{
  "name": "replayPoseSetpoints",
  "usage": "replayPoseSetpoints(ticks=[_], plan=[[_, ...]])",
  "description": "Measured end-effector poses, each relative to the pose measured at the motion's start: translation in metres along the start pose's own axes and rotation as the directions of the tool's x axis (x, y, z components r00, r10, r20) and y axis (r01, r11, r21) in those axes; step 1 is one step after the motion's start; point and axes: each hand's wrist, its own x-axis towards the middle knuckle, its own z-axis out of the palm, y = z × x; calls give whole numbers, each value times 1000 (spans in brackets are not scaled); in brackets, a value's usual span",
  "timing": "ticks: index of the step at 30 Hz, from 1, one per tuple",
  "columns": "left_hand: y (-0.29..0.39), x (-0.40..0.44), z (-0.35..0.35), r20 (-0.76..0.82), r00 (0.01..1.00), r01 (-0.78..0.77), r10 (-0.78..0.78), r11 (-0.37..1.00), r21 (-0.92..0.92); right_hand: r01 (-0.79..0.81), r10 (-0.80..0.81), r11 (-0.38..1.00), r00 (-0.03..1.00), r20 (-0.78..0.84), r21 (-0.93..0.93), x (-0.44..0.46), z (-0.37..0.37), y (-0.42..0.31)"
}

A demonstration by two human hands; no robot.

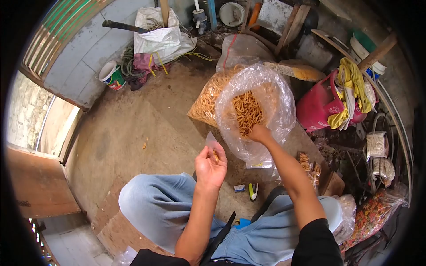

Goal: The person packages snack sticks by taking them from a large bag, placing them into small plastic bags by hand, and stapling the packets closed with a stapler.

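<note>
My left hand (210, 168) is raised in front of my knees, its fingers closed around a small clear plastic bag (211, 140). One or more brown pieces show between the fingers. My right hand (260, 133) reaches into a large open clear plastic bag (278, 104), its fingers curled down among brown snack sticks (247, 111); the fingertips are partly hidden. Against that bag's left side leans another clear bag filled with the same sticks (205, 100). A green and white stapler (253, 191) and a small blue and white box (239, 188) lie on the floor between my legs.
Filled snack packets (309, 168) lie right of my right forearm. A red plastic container (318, 103) draped with yellow cloth stands at the right. A bag of colourful snacks (371, 217) leans at lower right. A white bucket (112, 75) and white sack (157, 37) stand at the back left.
</note>
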Motion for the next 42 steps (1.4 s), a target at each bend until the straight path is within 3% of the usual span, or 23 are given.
replayPoseSetpoints(ticks=[4,6,13,15,22,27,30,32,36,38,42], plan=[[0,2,-3,-13,1000,-17,17,999,28,128,-128,973,992,-11,190,20,-2,11],[1,1,-3,-5,1000,-9,9,1000,28,222,-155,928,961,-230,299,27,10,6],[6,1,-8,55,998,38,-39,999,21,183,-124,947,967,-225,263,9,30,-22],[8,1,-10,71,995,61,-63,998,35,273,-187,938,917,-351,213,4,37,-20],[8,-2,-8,101,987,117,-121,992,40,233,-165,953,936,-312,193,3,38,-17],[5,-7,-7,97,986,129,-133,990,54,233,-34,858,915,-401,459,-1,34,-4],[5,-11,-7,101,986,131,-136,990,57,358,-59,790,852,-519,498,14,54,16],[6,-13,-10,100,986,126,-131,990,59,334,-24,764,870,-492,553,12,50,22],[-1,-17,-4,118,987,107,-113,993,54,353,-63,668,904,-423,655,-18,-11,-3],[-8,-19,0,108,991,84,-85,996,12,325,-88,724,919,-385,609,-48,-66,-25],[-19,-22,5,139,986,103,-97,994,-36,462,-272,665,881,-386,586,-101,-144,-45]])
